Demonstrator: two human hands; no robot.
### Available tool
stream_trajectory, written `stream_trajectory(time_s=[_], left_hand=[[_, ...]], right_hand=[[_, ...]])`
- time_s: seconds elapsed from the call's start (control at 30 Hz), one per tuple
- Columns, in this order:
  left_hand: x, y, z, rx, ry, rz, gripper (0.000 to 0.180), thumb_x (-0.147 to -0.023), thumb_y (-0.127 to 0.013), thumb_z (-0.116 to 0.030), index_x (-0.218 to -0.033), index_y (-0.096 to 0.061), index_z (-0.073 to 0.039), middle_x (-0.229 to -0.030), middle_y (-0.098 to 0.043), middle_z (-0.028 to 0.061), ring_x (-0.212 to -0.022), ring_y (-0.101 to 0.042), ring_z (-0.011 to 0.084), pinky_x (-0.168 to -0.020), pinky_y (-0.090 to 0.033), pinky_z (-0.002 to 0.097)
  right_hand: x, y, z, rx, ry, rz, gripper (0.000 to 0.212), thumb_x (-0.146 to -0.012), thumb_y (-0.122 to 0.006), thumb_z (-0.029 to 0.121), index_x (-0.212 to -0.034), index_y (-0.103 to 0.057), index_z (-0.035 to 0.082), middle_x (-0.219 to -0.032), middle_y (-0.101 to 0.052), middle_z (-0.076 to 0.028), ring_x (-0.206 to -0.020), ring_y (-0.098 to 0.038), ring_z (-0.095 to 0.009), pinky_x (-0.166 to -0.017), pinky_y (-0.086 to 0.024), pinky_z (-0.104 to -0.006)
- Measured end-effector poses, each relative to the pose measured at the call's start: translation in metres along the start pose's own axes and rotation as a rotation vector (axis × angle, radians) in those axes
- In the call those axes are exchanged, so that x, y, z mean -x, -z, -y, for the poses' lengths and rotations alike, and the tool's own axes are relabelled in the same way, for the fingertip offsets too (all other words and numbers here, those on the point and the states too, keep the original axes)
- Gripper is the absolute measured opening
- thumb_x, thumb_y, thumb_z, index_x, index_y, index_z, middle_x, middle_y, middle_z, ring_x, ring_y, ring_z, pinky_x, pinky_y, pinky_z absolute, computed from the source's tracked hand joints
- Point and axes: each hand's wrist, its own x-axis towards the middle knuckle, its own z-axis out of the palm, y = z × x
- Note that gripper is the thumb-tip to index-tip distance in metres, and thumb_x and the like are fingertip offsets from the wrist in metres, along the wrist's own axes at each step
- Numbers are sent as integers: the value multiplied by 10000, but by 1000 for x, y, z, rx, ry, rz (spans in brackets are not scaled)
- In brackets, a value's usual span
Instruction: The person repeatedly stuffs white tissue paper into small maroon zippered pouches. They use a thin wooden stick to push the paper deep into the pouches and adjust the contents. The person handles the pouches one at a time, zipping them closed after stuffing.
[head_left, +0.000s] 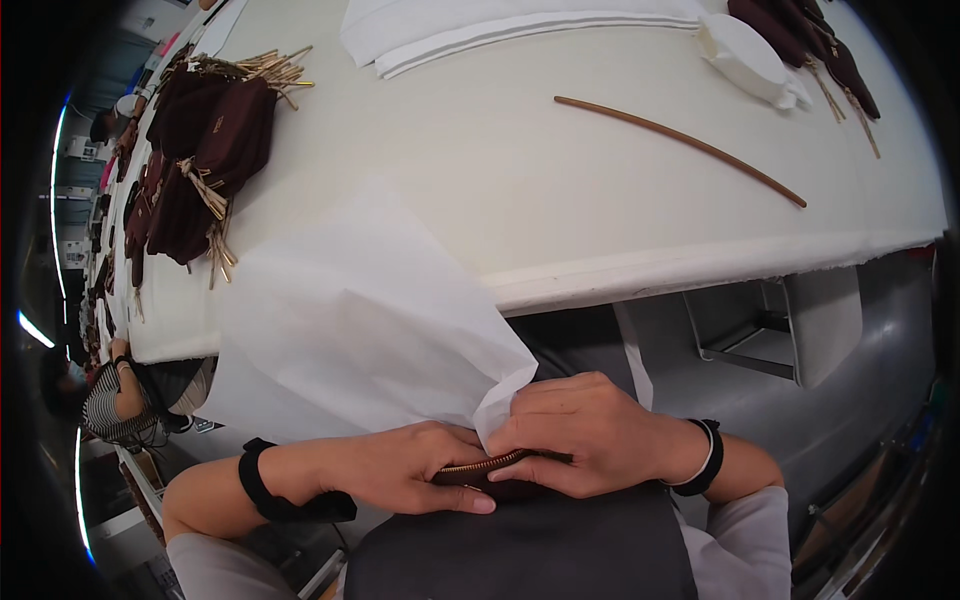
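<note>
Close to my body, a small dark brown pouch [508,486] with a gold-toothed zipper along its opening is gripped between my two hands. My left hand [405,468] closes on its left end, thumb in front and fingers behind or inside, partly hidden. On the other side, my right hand [585,435] pinches a bunched corner of a large sheet of thin white paper [350,330] at the pouch's mouth. The right thumb presses along the zipper edge. From there the sheet spreads left and forward, over the table's edge.
On the white table [430,140], a pile of maroon pouches [215,140] with tasselled cords lies left. A thin brown rod [685,145], a white stuffed bundle [750,62], more maroon pouches [800,35] and stacked white sheets [520,30] lie farther back. A stool [790,330] stands right; another person [120,400] is at left.
</note>
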Motion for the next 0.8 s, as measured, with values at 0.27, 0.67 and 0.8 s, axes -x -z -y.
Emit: stream_trajectory(time_s=[0.27, 0.67, 0.8], left_hand=[[-3, -12, 1, -181, 180, 162, 399, -1016, -585, -353, -917, -625, 32, -872, -632, 183, -853, -619, 353, -780, -486, 433], [-15, 9, -10, -376, -191, -317, 299, -892, -739, -259, -936, -657, 25, -918, -665, 163, -839, -647, 338, -735, -504, 412], [19, 10, -20, -422, -547, -1087, 232, -807, -826, -158, -871, -658, -11, -867, -653, 92, -801, -634, 223, -696, -487, 329]], right_hand=[[16, -15, 0, 55, 7, 103, 226, -844, -755, 137, -1025, -656, 45, -802, -641, -97, -726, -640, -285, -603, -504, -377], [32, -11, 6, 44, -274, -264, 138, -839, -792, 91, -919, -686, 53, -640, -538, -28, -561, -491, -158, -547, -407, -289], [32, -5, 11, 50, -199, -454, 141, -838, -797, 74, -920, -685, 45, -671, -559, -19, -573, -474, -118, -545, -390, -270]])
